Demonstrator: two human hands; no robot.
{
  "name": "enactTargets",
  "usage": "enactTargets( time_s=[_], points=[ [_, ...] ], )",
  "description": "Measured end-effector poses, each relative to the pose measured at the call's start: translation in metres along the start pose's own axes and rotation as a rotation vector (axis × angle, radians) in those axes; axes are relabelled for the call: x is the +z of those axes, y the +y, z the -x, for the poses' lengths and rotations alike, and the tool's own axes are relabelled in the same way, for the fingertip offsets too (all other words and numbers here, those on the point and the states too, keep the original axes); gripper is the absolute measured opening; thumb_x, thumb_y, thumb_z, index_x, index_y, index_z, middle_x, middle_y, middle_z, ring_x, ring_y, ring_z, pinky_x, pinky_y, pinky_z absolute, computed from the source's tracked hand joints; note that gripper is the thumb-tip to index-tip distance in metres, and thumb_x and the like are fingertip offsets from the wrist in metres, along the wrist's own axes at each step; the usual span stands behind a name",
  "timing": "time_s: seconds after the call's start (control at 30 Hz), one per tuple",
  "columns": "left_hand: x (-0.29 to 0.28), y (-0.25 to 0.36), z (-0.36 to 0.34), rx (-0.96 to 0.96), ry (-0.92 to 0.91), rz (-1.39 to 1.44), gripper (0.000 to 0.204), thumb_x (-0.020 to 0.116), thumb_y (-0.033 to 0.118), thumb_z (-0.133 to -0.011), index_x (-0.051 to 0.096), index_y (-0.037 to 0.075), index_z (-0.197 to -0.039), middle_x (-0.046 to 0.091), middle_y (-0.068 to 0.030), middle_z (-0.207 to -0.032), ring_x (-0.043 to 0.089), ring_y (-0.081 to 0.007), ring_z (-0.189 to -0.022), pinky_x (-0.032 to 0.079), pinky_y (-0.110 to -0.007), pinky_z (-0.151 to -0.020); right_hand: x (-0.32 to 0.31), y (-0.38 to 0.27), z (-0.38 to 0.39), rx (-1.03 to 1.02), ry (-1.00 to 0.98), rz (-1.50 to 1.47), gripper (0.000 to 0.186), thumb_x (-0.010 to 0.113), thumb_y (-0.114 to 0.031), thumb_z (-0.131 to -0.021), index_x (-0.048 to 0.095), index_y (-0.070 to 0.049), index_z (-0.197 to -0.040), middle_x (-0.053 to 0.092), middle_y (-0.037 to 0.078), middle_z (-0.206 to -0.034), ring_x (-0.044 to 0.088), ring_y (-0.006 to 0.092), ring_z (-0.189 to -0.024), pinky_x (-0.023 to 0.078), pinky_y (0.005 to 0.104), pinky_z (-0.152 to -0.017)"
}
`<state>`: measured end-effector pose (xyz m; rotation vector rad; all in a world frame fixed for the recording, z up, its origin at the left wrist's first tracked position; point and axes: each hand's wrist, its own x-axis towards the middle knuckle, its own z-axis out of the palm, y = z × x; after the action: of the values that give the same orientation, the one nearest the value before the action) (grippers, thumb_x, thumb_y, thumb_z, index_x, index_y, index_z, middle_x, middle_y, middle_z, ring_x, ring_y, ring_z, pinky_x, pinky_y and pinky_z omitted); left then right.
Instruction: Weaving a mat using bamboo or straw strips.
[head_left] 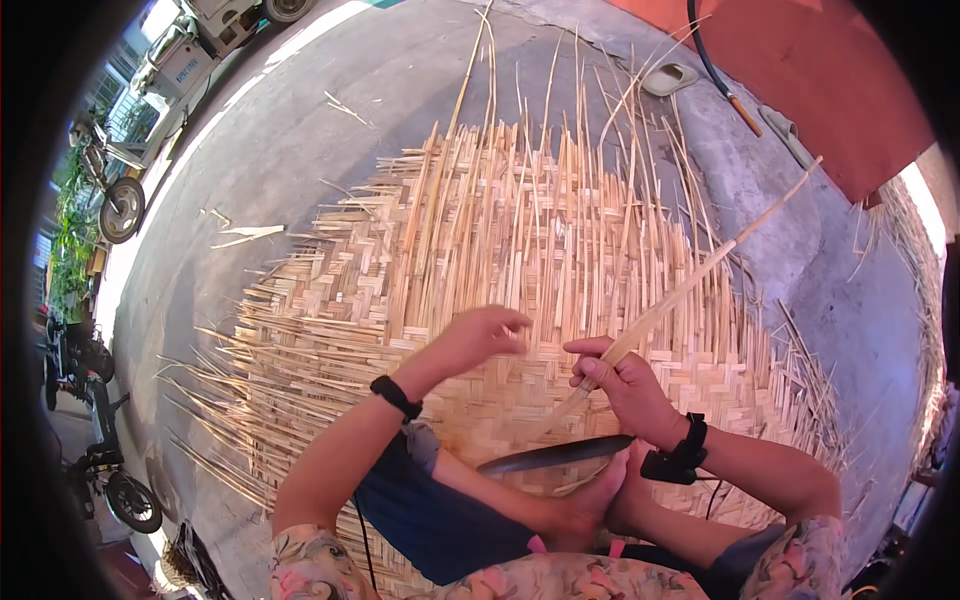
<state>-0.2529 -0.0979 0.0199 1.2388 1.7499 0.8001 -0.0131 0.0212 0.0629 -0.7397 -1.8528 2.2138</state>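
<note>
My right hand (620, 380) grips a long pale bamboo strip (700, 270) between thumb and fingers; it runs diagonally from low centre to upper right. To its left, my left hand (485, 335) hovers over the woven bamboo mat (330, 265), fingers apart and slightly curled, holding nothing, a little blurred. The mat spreads beneath me, with loose strip ends sticking out around its edges. A dark curved bar or blade (550, 455) lies below my hands by my bare feet (595, 500), which rest on the mat.
Grey concrete ground (200, 290) surrounds the mat. Parked two-wheelers (120, 205) and potted plants (75, 245) line the left side. At upper right are a red board or sheet (820, 90), pale slippers (665, 80), a hose (720, 70) with an orange end and straw scraps (870, 240).
</note>
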Motion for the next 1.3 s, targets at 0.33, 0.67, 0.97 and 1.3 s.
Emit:
enactTargets(
  time_s=[0.33, 0.67, 0.97, 1.3],
  points=[
    [0.003, -0.072, -0.069, -0.54, 0.337, 0.521, 0.023, 0.064, 0.011, -0.086, 0.062, -0.002, -0.104, 0.058, -0.0053, -0.08, 0.058, -0.0159, -0.074, 0.049, -0.032, -0.061, -0.043, 0.063, -0.006, 0.113, 0.14, -0.06, 0.039, 0.055, -0.015, -0.101, 0.046, 0.003, -0.134, 0.059, 0.005, -0.087, 0.064, 0.0135, -0.078, 0.052, 0.0267, -0.07],
    [-0.015, -0.053, -0.048, -0.318, 0.263, 0.318, 0.034, 0.075, 0.005, -0.078, 0.063, -0.002, -0.11, 0.06, -0.0027, -0.081, 0.062, -0.0139, -0.083, 0.054, -0.031, -0.071, -0.006, 0.069, -0.07, 0.044, 0.104, 0.037, 0.049, 0.059, -0.014, -0.099, 0.039, 0.001, -0.141, 0.059, 0.004, -0.084, 0.061, 0.0123, -0.073, 0.05, 0.0257, -0.068],
    [-0.038, -0.053, -0.03, 0.082, 0.07, 0.272, 0.039, 0.071, -0.001, -0.08, 0.064, 0.003, -0.119, 0.055, -0.0047, -0.125, 0.056, -0.018, -0.111, 0.051, -0.03, -0.095, 0.03, 0.07, -0.147, -0.374, 0.057, 0.606, 0.023, 0.066, -0.009, -0.087, 0.058, -0.004, -0.108, 0.055, 0.016, -0.097, 0.058, 0.0326, -0.087, 0.049, 0.038, -0.075],
    [-0.018, -0.071, -0.005, -0.21, 0.578, 0.991, 0.028, 0.058, -0.001, -0.094, 0.059, 0.003, -0.122, 0.063, -0.006, -0.106, 0.064, -0.0166, -0.096, 0.06, -0.035, -0.084, 0.025, 0.048, -0.146, -0.281, -0.021, 0.9, 0.015, 0.065, -0.009, -0.085, 0.06, -0.005, -0.099, 0.055, 0.015, -0.088, 0.059, 0.0348, -0.086, 0.049, 0.0424, -0.077]
  ],
)
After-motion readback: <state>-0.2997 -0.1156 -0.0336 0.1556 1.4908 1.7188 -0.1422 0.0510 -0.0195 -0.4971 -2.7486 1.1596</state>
